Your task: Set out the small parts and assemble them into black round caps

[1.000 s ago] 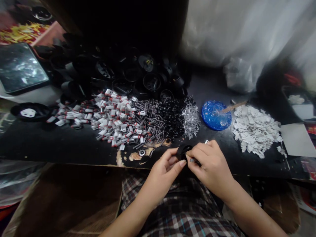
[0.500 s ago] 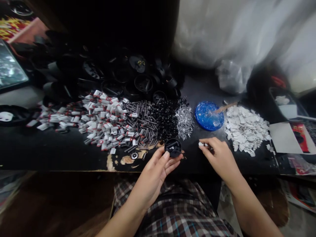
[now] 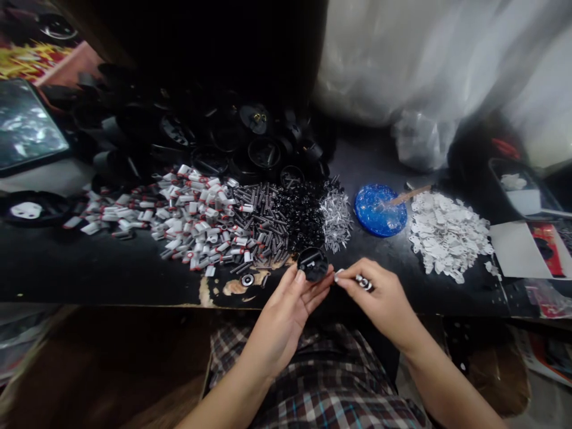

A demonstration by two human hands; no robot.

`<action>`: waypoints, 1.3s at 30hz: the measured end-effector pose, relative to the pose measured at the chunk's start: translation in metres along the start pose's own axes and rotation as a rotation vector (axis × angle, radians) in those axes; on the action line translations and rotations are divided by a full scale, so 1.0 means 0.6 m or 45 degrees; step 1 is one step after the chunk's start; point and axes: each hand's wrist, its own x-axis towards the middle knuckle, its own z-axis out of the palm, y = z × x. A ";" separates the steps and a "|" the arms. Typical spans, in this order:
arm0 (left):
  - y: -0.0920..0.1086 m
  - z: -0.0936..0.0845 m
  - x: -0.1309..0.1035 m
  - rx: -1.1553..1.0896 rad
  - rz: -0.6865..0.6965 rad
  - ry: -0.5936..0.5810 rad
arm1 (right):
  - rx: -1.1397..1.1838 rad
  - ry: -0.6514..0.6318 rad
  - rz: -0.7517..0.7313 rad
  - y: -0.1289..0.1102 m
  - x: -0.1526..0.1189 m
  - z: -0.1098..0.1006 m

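My left hand (image 3: pixel 292 301) holds a round black plastic housing (image 3: pixel 313 265), tilted so its recessed inside faces up. A small pale part shows within it. Close by on the right, my right hand (image 3: pixel 375 292) pinches a small white piece (image 3: pixel 338 274) between thumb and forefinger, a little apart from the housing. Tucked in the same hand is a short black-and-white cylindrical item (image 3: pixel 364 283), whose kind I cannot make out. Just beyond the housing lie a pile of small black parts (image 3: pixel 305 220) and a heap of small silver metal pieces (image 3: pixel 336 217).
Left are white-and-red cylinders (image 3: pixel 201 220) and springs (image 3: pixel 266 217). Right of the silver pieces sit a blue lid with grease (image 3: pixel 379 208), a wooden stick (image 3: pixel 409 195) and flat white plates (image 3: pixel 449 235). More black housings (image 3: pixel 263 152) stand behind. A ring (image 3: pixel 247 279) lies near the table's edge.
My right hand has moved left with the white piece, from near the white plates to beside the housing. My left hand still holds the housing. The view has shifted slightly.
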 end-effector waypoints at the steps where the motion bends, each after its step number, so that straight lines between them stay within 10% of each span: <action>1: 0.001 0.000 -0.001 -0.016 -0.003 -0.004 | 0.028 -0.017 -0.038 -0.011 0.000 0.009; 14: 0.007 -0.006 -0.006 0.070 0.031 0.091 | -0.217 0.084 -0.547 -0.033 0.004 0.018; 39: -0.019 -0.012 -0.001 0.276 0.259 0.069 | -0.287 0.058 -0.409 -0.053 -0.009 0.041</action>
